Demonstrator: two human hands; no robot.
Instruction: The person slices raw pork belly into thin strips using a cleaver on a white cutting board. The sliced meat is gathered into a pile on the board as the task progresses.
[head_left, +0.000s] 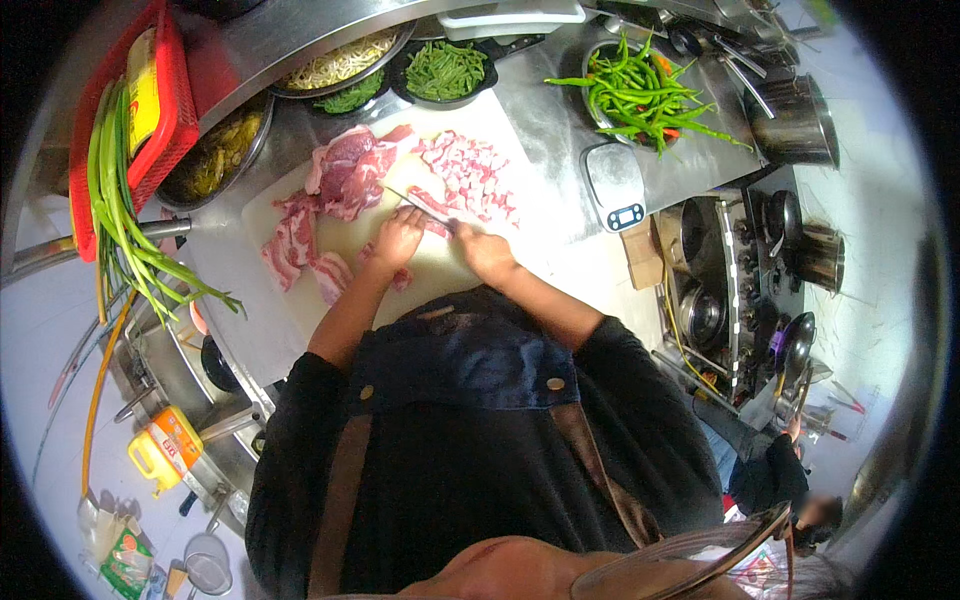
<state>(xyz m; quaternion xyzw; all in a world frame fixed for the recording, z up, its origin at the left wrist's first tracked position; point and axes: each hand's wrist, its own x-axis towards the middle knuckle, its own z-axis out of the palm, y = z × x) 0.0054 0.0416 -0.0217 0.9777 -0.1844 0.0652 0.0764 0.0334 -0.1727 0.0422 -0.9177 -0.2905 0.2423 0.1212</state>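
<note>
My right hand (486, 255) grips a kitchen knife (421, 208), its blade slanting up and left across the pale cutting board (442, 274). Close beside the blade, the fingertips of my left hand (400, 238) hold a strip of raw meat (438, 228). Just beyond the knife lies another fatty strip (424, 201), next to a spread of diced meat (472, 176). A large raw piece (351, 169) rests at the board's far left. Streaky slices (291, 244) lie left of my left hand, and small bits sit partly under my left wrist.
Green chillies (637, 94) overfill a bowl behind a digital scale (615, 180) on the right. Cut green beans (444, 71) and bean sprouts (341, 60) stand at the back. Spring onions (112, 180) hang from a red basket (169, 142). A person (772, 472) is at lower right, near the stove (742, 262).
</note>
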